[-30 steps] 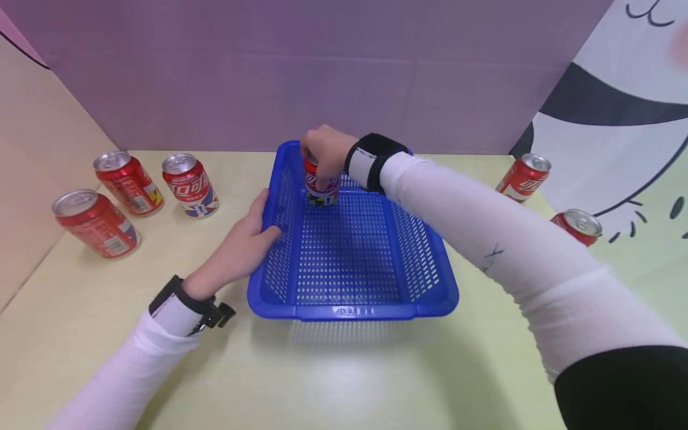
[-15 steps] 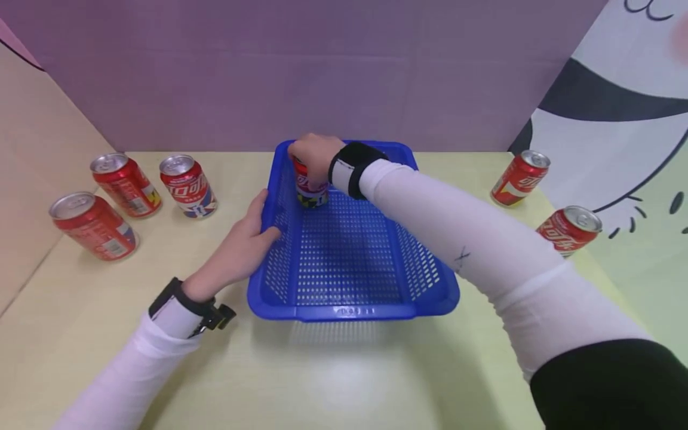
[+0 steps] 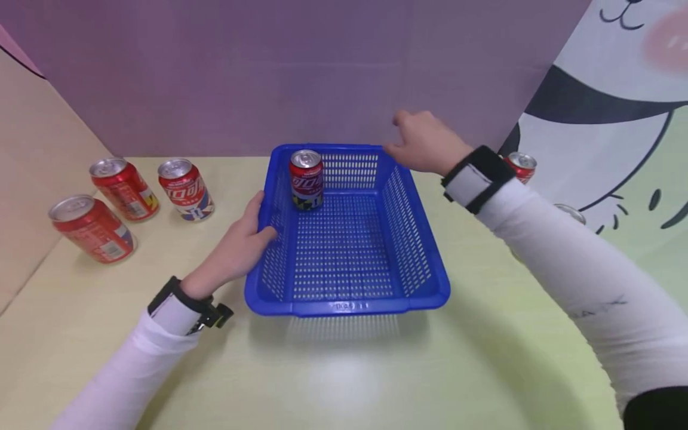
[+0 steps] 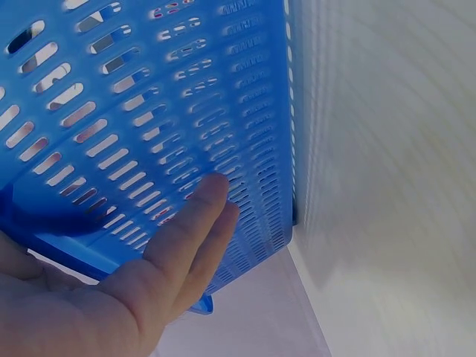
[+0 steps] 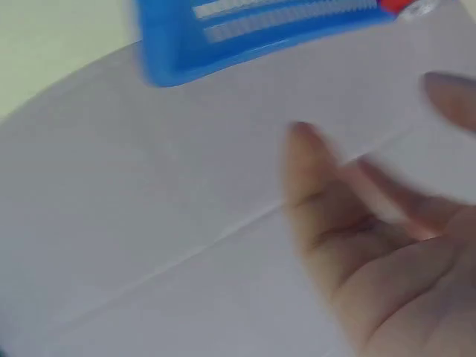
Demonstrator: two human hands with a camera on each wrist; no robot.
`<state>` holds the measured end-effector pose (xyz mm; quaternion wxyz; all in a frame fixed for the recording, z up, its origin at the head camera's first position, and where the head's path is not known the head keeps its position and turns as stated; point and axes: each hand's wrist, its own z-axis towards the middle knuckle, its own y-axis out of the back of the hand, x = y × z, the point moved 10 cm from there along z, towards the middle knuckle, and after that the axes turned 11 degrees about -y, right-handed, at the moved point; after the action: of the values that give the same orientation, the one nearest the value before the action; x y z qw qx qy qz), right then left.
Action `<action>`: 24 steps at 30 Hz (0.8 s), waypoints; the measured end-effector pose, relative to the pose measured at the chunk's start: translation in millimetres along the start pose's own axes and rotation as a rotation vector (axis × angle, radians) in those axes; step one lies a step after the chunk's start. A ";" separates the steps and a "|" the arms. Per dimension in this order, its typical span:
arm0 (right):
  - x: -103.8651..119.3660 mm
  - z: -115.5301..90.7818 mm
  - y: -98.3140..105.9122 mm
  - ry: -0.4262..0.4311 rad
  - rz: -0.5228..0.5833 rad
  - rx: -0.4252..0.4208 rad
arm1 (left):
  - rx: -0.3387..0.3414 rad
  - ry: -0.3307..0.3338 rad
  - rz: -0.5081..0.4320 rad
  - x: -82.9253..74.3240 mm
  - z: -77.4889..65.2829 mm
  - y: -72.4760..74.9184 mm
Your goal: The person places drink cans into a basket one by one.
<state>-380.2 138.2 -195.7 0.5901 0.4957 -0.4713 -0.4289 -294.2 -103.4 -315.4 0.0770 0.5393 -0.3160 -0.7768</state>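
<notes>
A blue plastic basket [image 3: 344, 306] with slotted walls stands on the table. My left hand [image 3: 240, 245] holds its left rim, the thumb over the edge; in the left wrist view the fingers [image 4: 195, 234] lie against the outer wall. A red soda can [image 3: 307, 179] stands upright in the basket's back left corner. My right hand [image 3: 427, 142] is above the back right corner of the basket, holding nothing. Blurred in the right wrist view, its fingers [image 5: 316, 186] are loosely bent and apart from the thumb.
On the left of the table stand three more red cans: one nearest [image 3: 94, 230], one behind it [image 3: 126, 190], one closer to the basket [image 3: 186, 190]. Two cans on the right, a far one [image 3: 522, 166] and a nearer one [image 3: 571, 212], are partly hidden by my right arm. A purple wall rises behind.
My right hand has let go of the can in the back left corner and moved up and right, out of the basket. The left hand stays at the left rim.
</notes>
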 end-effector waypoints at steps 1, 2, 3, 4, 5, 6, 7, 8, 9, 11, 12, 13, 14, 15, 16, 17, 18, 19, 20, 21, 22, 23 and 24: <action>-17.4 -5.9 -3.3 -0.065 0.045 0.007 | -0.001 0.000 0.000 0.7 0.0 0.6; -31.9 -12.6 -8.3 -0.121 0.086 0.014 | -0.002 0.000 0.003 1.2 -0.1 1.3; -43.8 -19.2 -15.4 -0.163 0.124 0.022 | -0.003 0.001 0.004 1.8 -0.2 1.8; -53.1 -26.1 -25.2 -0.205 0.167 0.049 | -0.004 0.002 0.004 2.3 -0.8 2.3; -59.2 -32.7 -35.4 -0.230 0.211 0.074 | -0.005 0.004 0.003 3.1 -1.4 2.8; -62.2 -38.7 -45.6 -0.240 0.252 0.096 | -0.007 0.006 0.003 4.1 -2.2 3.4; -63.6 -44.0 -56.6 -0.249 0.293 0.129 | -0.009 0.009 0.003 5.2 -3.1 4.1; -62.8 -48.2 -66.3 -0.248 0.334 0.156 | -0.011 0.011 0.003 6.3 -3.9 4.5; -60.7 -51.7 -74.2 -0.243 0.366 0.175 | -0.013 0.011 -0.002 7.6 -4.7 4.6; -54.2 -55.8 -82.7 -0.217 0.409 0.176 | -0.018 0.012 -0.010 10.4 -5.6 5.1; -50.5 -56.9 -84.2 -0.200 0.421 0.167 | -0.020 0.011 -0.013 11.7 -5.8 5.3; -47.1 -57.7 -85.0 -0.185 0.428 0.158 | -0.022 0.011 -0.016 12.8 -6.0 5.5; -43.6 -58.6 -84.4 -0.166 0.435 0.141 | -0.023 0.011 -0.019 13.3 -6.2 5.4; -41.1 -59.3 -83.1 -0.149 0.431 0.118 | -0.023 0.009 -0.025 13.0 -6.6 5.3; -39.8 -60.0 -82.7 -0.141 0.434 0.101 | -0.023 0.006 -0.032 12.1 -7.0 5.2; -39.2 -60.7 -82.8 -0.135 0.436 0.088 | -0.025 0.003 -0.034 10.9 -7.3 5.2; -39.1 -61.9 -83.2 -0.134 0.439 0.078 | -0.024 0.001 -0.040 9.7 -7.7 4.8; -39.0 -63.1 -83.6 -0.131 0.437 0.066 | -0.022 -0.001 -0.044 8.2 -7.9 4.3; -39.4 -64.3 -83.9 -0.132 0.430 0.052 | -0.021 -0.004 -0.047 7.0 -7.9 3.6; -39.6 -64.6 -84.1 -0.135 0.411 0.034 | -0.023 -0.005 -0.049 6.3 -8.3 3.6; -39.8 -64.7 -84.1 -0.138 0.391 0.018 | -0.025 -0.004 -0.045 6.2 -8.5 3.7; -39.4 -64.8 -83.7 -0.142 0.370 0.006 | -0.027 -0.001 -0.040 6.9 -8.5 4.1; -38.7 -64.8 -83.2 -0.147 0.350 -0.003 | -0.028 0.002 -0.039 7.7 -8.5 4.4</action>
<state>-327.1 176.0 -287.2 0.6204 0.3728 -0.5914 -0.3555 -290.7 -113.9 -320.7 0.0698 0.5448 -0.2943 -0.7821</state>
